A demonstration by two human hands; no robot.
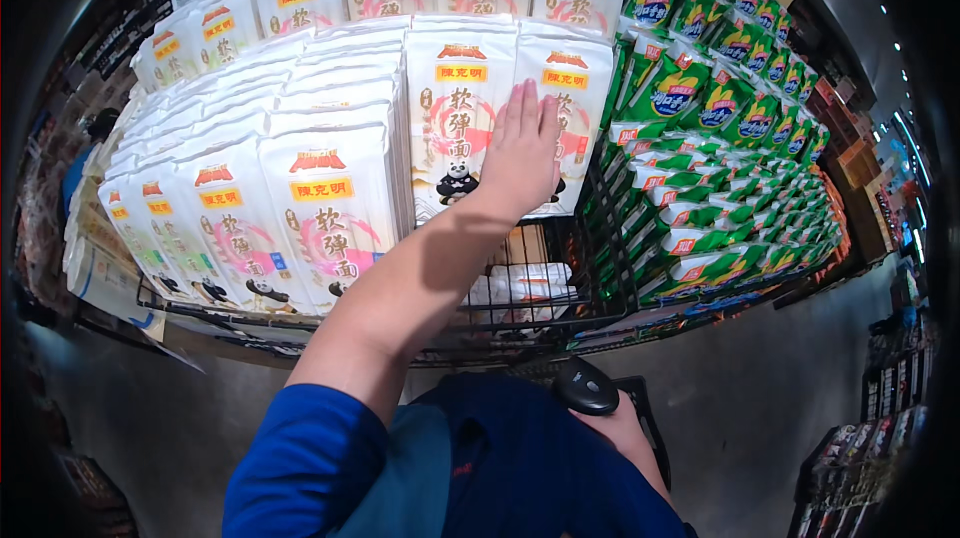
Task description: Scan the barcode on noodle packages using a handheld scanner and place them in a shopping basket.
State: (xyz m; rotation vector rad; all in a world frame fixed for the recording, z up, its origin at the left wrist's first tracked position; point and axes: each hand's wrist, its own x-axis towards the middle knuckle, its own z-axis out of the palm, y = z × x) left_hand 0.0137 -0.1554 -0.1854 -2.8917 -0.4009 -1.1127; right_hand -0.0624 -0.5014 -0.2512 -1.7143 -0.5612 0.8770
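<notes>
My left hand [525, 148] lies flat, fingers stretched out, against the front of a white noodle packet [592, 80]. Beside it on the left stands another white noodle packet [435, 118] with a panda picture. Both lean on a stack in a black wire rack [517, 324]. Several more rows of white noodle packets [330, 223] fill the section to the left. Low at my right side, my right hand [611, 418] is around a black rounded handheld device [585, 386]; most of its fingers are hidden beneath it.
Green packaged goods [697, 185] are piled in the rack's right section. A wire divider [611, 215] separates the two kinds. White items [529, 287] lie low in the rack below my left hand. Grey floor [735, 373] extends behind me, with stocked shelves [862, 455] at the right.
</notes>
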